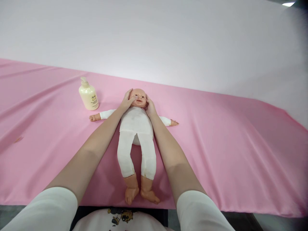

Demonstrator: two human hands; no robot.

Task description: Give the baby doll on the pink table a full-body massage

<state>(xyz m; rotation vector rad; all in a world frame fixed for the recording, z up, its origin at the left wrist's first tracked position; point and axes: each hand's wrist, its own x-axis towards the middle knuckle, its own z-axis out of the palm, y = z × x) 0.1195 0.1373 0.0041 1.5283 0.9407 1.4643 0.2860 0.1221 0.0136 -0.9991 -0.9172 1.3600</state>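
Note:
A baby doll [136, 121] in a white cloth body lies on its back, its head away from me, arms spread, bare feet toward me. My left hand [127, 101] rests against the left side of its head, the thumb on the cheek near the mouth. Against the right side of the head and jaw is my right hand [150, 107], its fingers partly behind the head. Both hands cup the head between them, with fingers extended rather than curled. Pale yellow in colour, a pump bottle [89, 96] stands upright beyond the doll's outstretched arm on the left.
A pink cloth [216, 144] with folds covers the table, whose near edge runs just past the doll's feet. Behind the table rises a plain white wall [154, 41]. A small brownish mark [18, 139] shows on the cloth at the left.

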